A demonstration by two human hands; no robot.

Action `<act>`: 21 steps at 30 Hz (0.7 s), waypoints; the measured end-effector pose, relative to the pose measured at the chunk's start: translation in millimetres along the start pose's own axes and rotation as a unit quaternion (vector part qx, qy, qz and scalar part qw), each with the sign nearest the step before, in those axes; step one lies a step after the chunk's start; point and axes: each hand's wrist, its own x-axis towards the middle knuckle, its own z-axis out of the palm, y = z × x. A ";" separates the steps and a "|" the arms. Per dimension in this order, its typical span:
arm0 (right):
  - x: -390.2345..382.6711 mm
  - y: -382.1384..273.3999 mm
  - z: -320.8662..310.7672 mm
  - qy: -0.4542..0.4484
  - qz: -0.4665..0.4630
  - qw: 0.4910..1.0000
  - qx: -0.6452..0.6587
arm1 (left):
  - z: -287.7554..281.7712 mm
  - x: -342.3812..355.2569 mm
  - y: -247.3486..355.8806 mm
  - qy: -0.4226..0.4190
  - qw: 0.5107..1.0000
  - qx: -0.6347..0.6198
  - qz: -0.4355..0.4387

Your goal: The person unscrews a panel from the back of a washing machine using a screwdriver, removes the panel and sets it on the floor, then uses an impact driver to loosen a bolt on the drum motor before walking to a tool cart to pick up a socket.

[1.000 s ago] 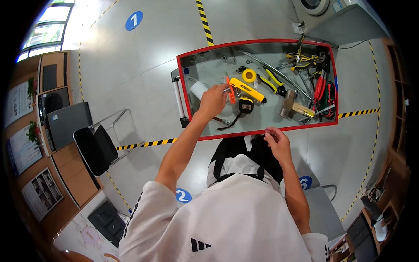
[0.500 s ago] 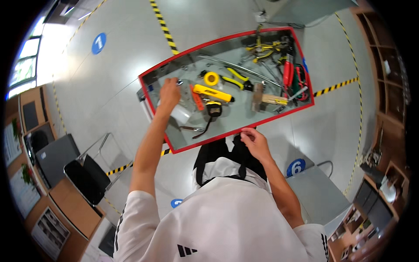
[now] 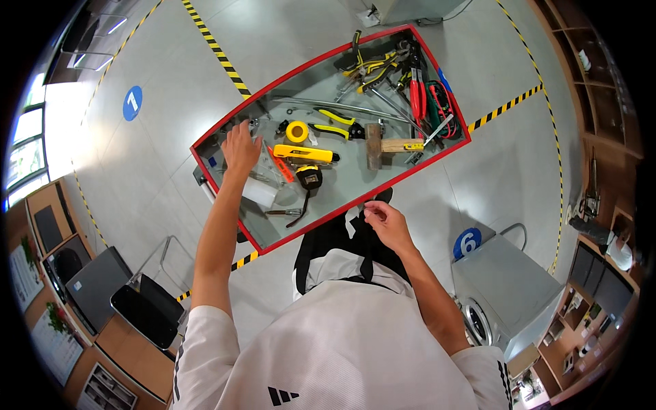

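My left hand point(image 3: 240, 147) reaches into the left end of a red-rimmed grey tray point(image 3: 262, 250). Its fingers stretch forward, the thumb apart, beside a small shiny metal piece point(image 3: 254, 124); the fingertips are partly hidden. Close by lie an orange tool point(image 3: 281, 164), a yellow utility knife point(image 3: 301, 153), a roll of yellow tape point(image 3: 289, 131), a black-and-yellow tape measure point(image 3: 309, 176) and a whitish translucent container point(image 3: 260, 193). Just outside the near rim hovers my right hand point(image 3: 388, 224), loosely curled, thumb and forefinger a little apart, with nothing visible in it.
Farther right in the tray are a wooden-handled hammer point(image 3: 374, 147), yellow-and-black wire strippers point(image 3: 332, 128), several pliers point(image 3: 377, 72) and a red-handled tool point(image 3: 417, 99). A black chair point(image 3: 147, 311) stands left, a grey cabinet point(image 3: 509, 277) right.
The whole view has shifted, putting the tray farther left. My left hand has come off the metal piece beside its fingertips, and my right hand now sits slightly off the near rim.
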 end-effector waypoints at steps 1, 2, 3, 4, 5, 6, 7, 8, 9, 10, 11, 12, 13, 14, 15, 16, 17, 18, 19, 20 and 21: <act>-1.4 0.1 -0.7 0.002 0.000 1.000 0.001 | 1.9 4.5 2.6 0.001 1.000 -0.013 -0.004; -2.7 2.0 -2.2 0.005 -0.001 1.000 0.002 | 4.7 8.9 6.4 -0.008 0.999 -0.036 -0.016; -2.5 4.3 -2.8 0.008 -0.002 1.000 0.002 | 7.1 13.6 8.4 -0.018 0.998 -0.059 -0.028; -2.8 5.7 -3.4 0.011 -0.003 1.000 0.003 | 9.0 17.3 10.0 -0.028 0.995 -0.082 -0.040; -3.4 4.7 -4.2 0.013 -0.002 1.000 0.002 | 10.7 20.6 10.3 -0.032 0.994 -0.098 -0.041; -4.3 2.7 -5.0 0.014 0.000 1.000 0.001 | 11.9 23.3 9.8 -0.036 0.992 -0.114 -0.043; -5.6 1.9 -6.6 0.015 0.001 1.000 -0.001 | 13.6 24.8 10.0 -0.040 0.990 -0.130 -0.045; -6.8 2.6 -6.9 0.019 0.000 1.000 0.001 | 12.7 25.7 10.7 -0.028 0.991 -0.126 -0.045; -7.5 4.3 -7.8 0.023 0.000 1.000 -0.002 | 14.4 26.6 10.7 -0.027 0.989 -0.136 -0.060; -7.9 6.7 -9.2 0.026 -0.001 1.000 -0.005 | 17.1 27.9 10.3 -0.026 0.986 -0.146 -0.075; -7.9 8.1 -9.3 0.027 -0.002 1.000 -0.008 | 18.7 28.8 7.3 -0.023 0.984 -0.155 -0.090; -8.1 8.7 -9.4 0.026 0.000 1.000 -0.007 | 21.4 28.6 2.4 -0.023 0.982 -0.170 -0.086; -8.4 9.3 -9.6 0.025 0.001 1.000 -0.006 | 24.3 27.7 -3.0 -0.023 0.979 -0.184 -0.082; -8.2 9.8 -9.3 0.026 0.003 1.000 -0.005 | 23.7 27.6 -4.7 -0.023 0.977 -0.199 -0.076; -8.2 9.3 -9.2 0.025 0.005 1.000 -0.004 | 23.8 26.9 -5.5 -0.025 0.976 -0.206 -0.073; -8.4 8.1 -9.4 0.025 0.007 1.000 -0.003 | 24.2 25.8 -5.9 -0.027 0.974 -0.213 -0.070; -8.7 7.6 -8.6 0.023 0.009 1.000 -0.001 | 22.3 24.1 -8.0 -0.028 0.973 -0.218 -0.069; -8.9 8.6 -7.9 0.024 0.010 1.000 -0.002 | 23.5 23.0 -11.8 -0.030 0.967 -0.244 -0.071; -9.1 10.2 -7.6 0.025 0.011 1.000 -0.004 | 27.8 22.6 -16.1 -0.031 0.960 -0.269 -0.073; -8.7 11.2 -6.4 0.024 0.011 1.000 -0.004 | 28.6 22.0 -21.3 -0.032 0.953 -0.293 -0.077; -8.8 10.9 -6.1 0.021 0.014 1.000 -0.005 | 29.9 20.9 -25.9 -0.035 0.945 -0.314 -0.083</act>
